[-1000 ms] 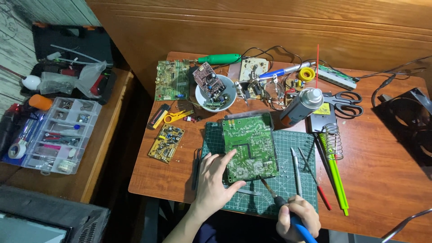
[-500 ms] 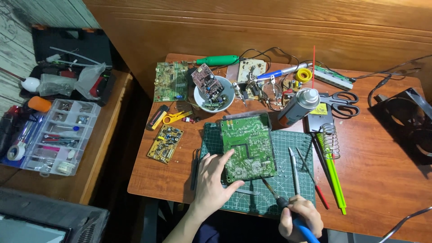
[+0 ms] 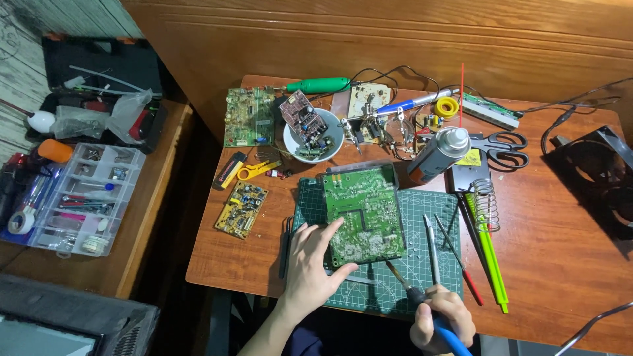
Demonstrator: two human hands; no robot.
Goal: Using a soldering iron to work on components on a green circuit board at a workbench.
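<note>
Here the left hand [image 3: 310, 270] lies open, pinning the green circuit board [image 3: 362, 214] on the cutting mat [image 3: 395, 290]; at 5 o'clock, the right hand [image 3: 440, 318] clamps a soldering iron [image 3: 422, 304]. Best press firmly, tip steady.

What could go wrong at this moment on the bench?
The left hand steadies the green circuit board close to the soldering iron in the right hand; a slip might burn fingers. The spray can stands near the board and might get knocked.
</note>
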